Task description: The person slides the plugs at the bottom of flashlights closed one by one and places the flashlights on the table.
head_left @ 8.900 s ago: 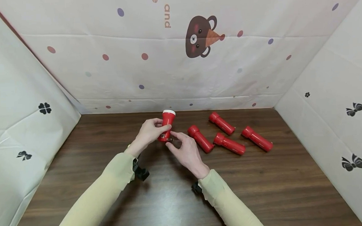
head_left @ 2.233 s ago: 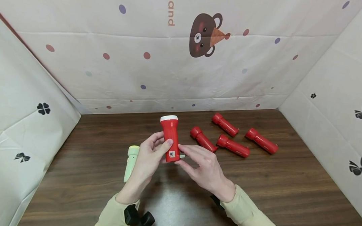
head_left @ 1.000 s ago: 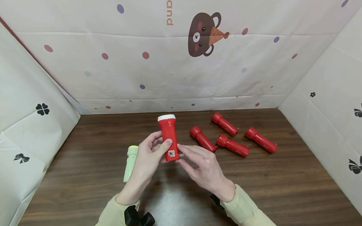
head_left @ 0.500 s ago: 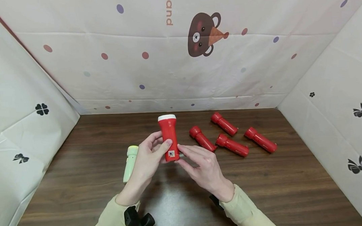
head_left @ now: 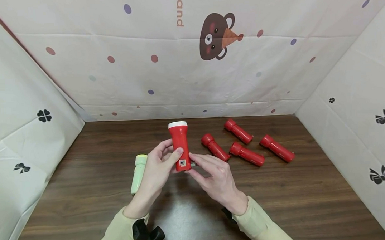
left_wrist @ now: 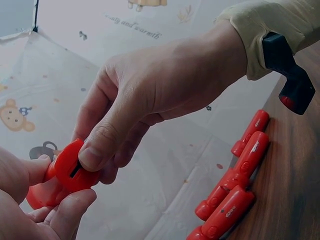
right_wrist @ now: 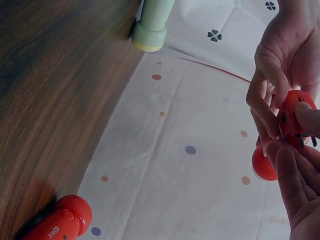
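Observation:
In the head view my left hand (head_left: 159,166) grips a red flashlight (head_left: 180,143) by its body, thumb across the front. The flashlight stands upright, white-rimmed head up, with a square label near its base. A small pale prong (head_left: 193,165) juts from the base's right side. Around the prong and base, the right hand (head_left: 215,176) pinches with thumb and fingers. From the left wrist view, the right thumb (left_wrist: 95,152) presses the flashlight's slotted end (left_wrist: 75,172). The right wrist view shows both hands on the flashlight (right_wrist: 295,112), partly covered by fingers.
A pale green flashlight (head_left: 139,174) with a yellow rim lies left of the left hand on the wooden table (head_left: 279,195). To the right lie several red flashlights (head_left: 247,154). Patterned white sheets (head_left: 120,83) wall the back and both sides.
Since the oldest frame, both hands have brought the red flashlight nearer, and the green one has come into full view from behind the left arm. Over the last second, almost nothing moves.

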Tool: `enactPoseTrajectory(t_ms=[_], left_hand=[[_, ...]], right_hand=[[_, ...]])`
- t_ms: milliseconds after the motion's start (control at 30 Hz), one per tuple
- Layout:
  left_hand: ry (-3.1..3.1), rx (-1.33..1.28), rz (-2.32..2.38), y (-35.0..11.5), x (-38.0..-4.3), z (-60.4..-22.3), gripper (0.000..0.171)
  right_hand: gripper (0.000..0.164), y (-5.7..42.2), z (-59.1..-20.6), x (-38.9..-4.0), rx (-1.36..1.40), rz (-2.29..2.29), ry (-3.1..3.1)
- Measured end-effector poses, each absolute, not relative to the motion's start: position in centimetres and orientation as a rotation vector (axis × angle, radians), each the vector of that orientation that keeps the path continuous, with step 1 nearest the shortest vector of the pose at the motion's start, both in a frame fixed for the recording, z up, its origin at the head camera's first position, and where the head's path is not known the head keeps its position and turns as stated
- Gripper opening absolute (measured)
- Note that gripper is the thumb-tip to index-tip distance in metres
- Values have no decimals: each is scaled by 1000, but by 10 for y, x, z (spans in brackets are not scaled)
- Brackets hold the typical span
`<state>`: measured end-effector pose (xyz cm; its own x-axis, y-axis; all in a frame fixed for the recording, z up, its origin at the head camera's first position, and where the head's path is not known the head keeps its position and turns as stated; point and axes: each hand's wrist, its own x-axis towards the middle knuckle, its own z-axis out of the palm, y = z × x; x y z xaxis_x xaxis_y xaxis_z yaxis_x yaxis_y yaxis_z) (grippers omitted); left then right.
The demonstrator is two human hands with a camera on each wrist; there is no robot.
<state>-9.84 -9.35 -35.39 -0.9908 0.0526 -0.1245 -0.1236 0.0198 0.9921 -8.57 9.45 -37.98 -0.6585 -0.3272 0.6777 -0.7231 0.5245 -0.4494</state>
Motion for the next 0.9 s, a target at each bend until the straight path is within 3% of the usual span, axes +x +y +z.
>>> enactPoseTrajectory(t_ms=[900], left_hand=[[2149, -69, 2137, -92, -98, -358, 54]], right_hand=[[56, 89, -384, -82, 782, 1004, -2223]])
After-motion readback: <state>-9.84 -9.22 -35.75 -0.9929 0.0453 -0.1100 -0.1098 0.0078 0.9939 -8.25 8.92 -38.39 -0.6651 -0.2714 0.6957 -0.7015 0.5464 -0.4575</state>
